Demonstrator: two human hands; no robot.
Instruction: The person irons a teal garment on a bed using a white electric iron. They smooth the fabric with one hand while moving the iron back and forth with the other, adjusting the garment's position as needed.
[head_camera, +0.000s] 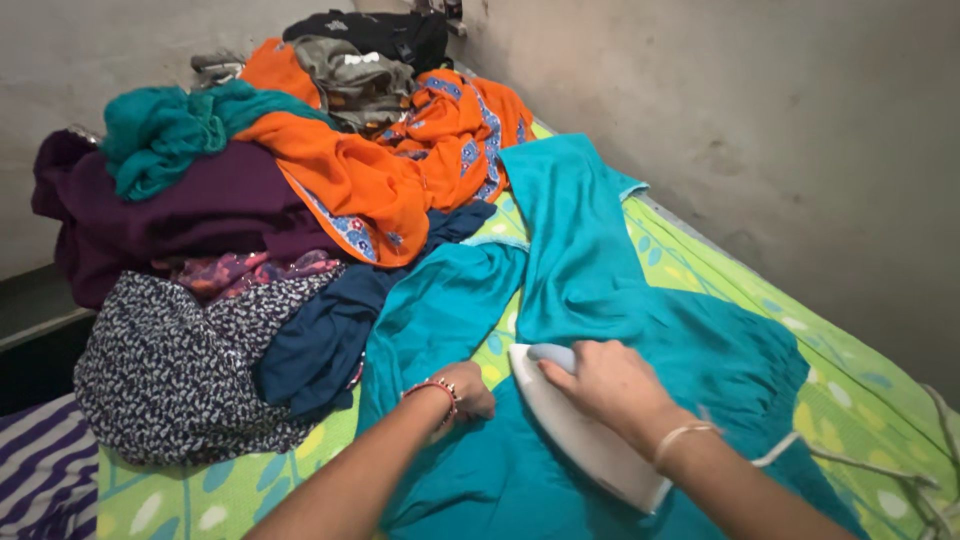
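Iron (585, 430) on garment (590, 290), clothes pile (260, 220) left.

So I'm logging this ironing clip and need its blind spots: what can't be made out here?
Head view, the only one:
- Soleplate of the white iron: hidden against the teal garment.
- Iron handle: covered by the right hand.
- Left hand fingertips: curled out of sight on the garment.
- White cord: cut off by the right edge.
- Clothes pile: lower layers buried.

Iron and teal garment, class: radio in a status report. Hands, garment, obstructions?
Right hand gripping white iron. Left hand pressing teal garment flat. Clothes pile touches garment's left side.
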